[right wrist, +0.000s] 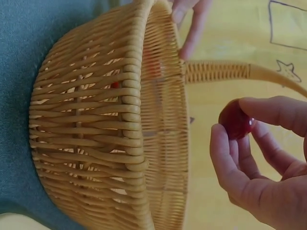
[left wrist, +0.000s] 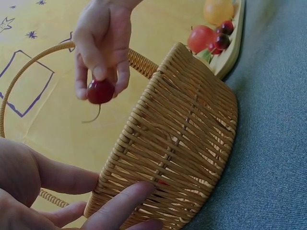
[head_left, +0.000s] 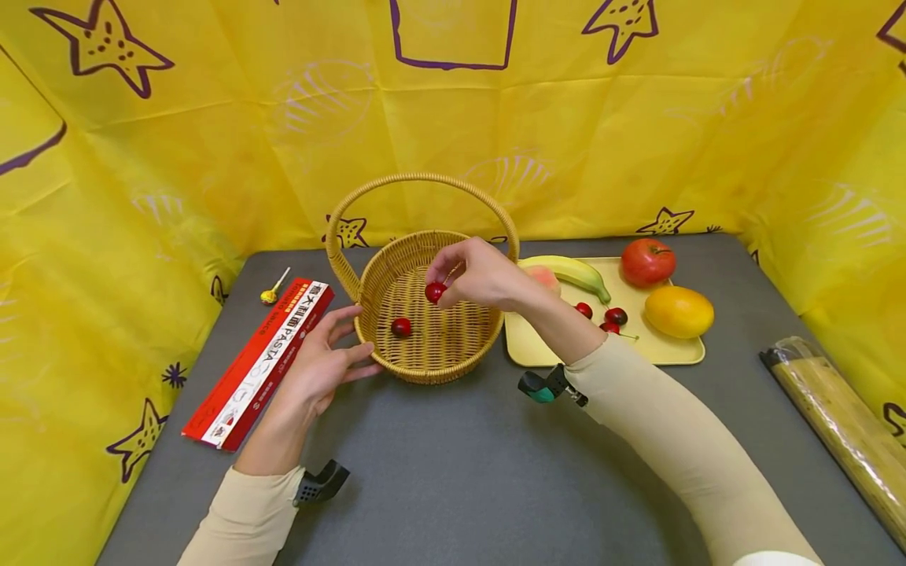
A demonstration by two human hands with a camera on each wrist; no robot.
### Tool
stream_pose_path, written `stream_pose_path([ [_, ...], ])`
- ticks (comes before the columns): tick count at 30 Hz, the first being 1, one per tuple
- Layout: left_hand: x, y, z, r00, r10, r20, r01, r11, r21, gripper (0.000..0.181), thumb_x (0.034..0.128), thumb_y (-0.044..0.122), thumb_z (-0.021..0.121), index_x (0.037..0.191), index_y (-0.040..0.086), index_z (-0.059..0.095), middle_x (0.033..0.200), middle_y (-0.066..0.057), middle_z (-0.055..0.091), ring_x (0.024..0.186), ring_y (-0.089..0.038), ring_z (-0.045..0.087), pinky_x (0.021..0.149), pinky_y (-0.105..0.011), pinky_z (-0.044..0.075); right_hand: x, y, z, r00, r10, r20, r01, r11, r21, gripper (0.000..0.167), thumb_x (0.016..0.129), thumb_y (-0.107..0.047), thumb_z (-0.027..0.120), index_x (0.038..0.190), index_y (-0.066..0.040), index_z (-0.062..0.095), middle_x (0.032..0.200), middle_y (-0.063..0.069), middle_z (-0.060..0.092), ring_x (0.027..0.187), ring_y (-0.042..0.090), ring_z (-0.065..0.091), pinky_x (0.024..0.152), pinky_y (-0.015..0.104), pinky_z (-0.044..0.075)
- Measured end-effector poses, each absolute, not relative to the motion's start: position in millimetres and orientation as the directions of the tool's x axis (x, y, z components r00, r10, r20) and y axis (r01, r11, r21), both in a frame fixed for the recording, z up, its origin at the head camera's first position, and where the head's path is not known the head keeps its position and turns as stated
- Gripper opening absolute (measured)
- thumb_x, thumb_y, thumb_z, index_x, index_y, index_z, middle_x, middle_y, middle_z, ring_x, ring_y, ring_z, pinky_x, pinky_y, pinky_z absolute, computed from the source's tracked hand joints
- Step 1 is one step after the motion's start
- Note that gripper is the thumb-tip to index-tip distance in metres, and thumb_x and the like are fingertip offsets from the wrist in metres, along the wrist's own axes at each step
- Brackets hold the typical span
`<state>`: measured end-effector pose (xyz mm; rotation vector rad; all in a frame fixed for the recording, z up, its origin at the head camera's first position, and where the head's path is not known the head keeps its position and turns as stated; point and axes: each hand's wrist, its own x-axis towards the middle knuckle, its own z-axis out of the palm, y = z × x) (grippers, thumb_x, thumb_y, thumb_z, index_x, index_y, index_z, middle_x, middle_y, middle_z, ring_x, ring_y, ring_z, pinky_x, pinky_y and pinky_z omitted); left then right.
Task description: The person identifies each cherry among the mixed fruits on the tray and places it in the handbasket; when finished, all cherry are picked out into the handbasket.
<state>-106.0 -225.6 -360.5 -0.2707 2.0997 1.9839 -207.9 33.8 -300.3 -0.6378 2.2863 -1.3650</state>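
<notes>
A round wicker basket (head_left: 442, 369) with a tall hoop handle stands on the grey table, one dark red cherry (head_left: 401, 327) lying inside. My left hand (head_left: 329, 358) holds the basket's left rim, some fingers along its outer wall (left wrist: 172, 139). Above the basket's opening, my right hand (head_left: 470, 275) pinches a red cherry (head_left: 435, 292) between thumb and fingertips. A thin stem hangs from this cherry (left wrist: 100, 91) in the left wrist view. The right wrist view shows the held cherry (right wrist: 236, 120) apart from the rim.
Right of the basket, a yellow tray (head_left: 531, 350) bears a banana (head_left: 576, 273), a partly hidden peach (head_left: 545, 277), a tomato (head_left: 647, 262), a mango (head_left: 678, 312) and several cherries (head_left: 616, 316). A pasta box (head_left: 258, 365) and lollipop (head_left: 270, 295) lie left; a clear-wrapped package (head_left: 835, 424) lies far right.
</notes>
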Motion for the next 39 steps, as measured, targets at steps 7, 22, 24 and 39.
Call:
stream_pose_path([
  [7,-106,-226,-361,-0.953,0.025,-0.303,-0.301,0.065,0.952,0.066,0.1035,-0.004,0.055,0.162,0.009,0.027,0.164,-0.023,0.031,0.113,-0.029,0.069,0.085,-0.038,0.067,-218,18,-299,-0.827,-0.546,-0.133,-0.166,0.463,-0.871,0.028,0.077,0.001,0.082,0.101,-0.013,0.074,0.104,0.005,0.07,0.098,0.024,0.06,0.077,0.033,0.055],
  [22,-107,-226,-362,-0.952,0.02,-0.305,-0.303,0.058,0.951,0.066,0.103,-0.004,0.056,0.162,0.01,0.029,0.165,-0.022,0.031,0.114,-0.03,0.069,0.086,-0.039,0.067,-237,-1,-306,-0.808,-0.564,-0.168,-0.112,0.428,-0.897,0.029,0.079,0.002,0.082,0.103,-0.011,0.075,0.106,0.008,0.068,0.095,0.024,0.062,0.074,0.031,0.058],
  [24,-107,-226,-362,-0.952,0.02,-0.306,-0.304,0.059,0.951,0.066,0.103,-0.004,0.056,0.162,0.01,0.029,0.165,-0.022,0.031,0.114,-0.029,0.069,0.086,-0.04,0.067,-239,-3,-308,-0.795,-0.58,-0.174,-0.093,0.4,-0.912,0.029,0.079,0.005,0.08,0.104,-0.008,0.075,0.106,0.011,0.067,0.094,0.024,0.061,0.075,0.032,0.059],
  [39,-108,-226,-362,-0.953,0.025,-0.303,-0.302,0.049,0.952,0.066,0.1029,-0.004,0.056,0.162,0.009,0.029,0.164,-0.023,0.032,0.11,-0.028,0.07,0.085,-0.039,0.067,-256,-22,-314,-0.742,-0.62,-0.255,-0.017,0.397,-0.917,0.031,0.08,0.014,0.073,0.108,0.001,0.073,0.1,0.011,0.065,0.089,0.021,0.063,0.08,0.038,0.064],
])
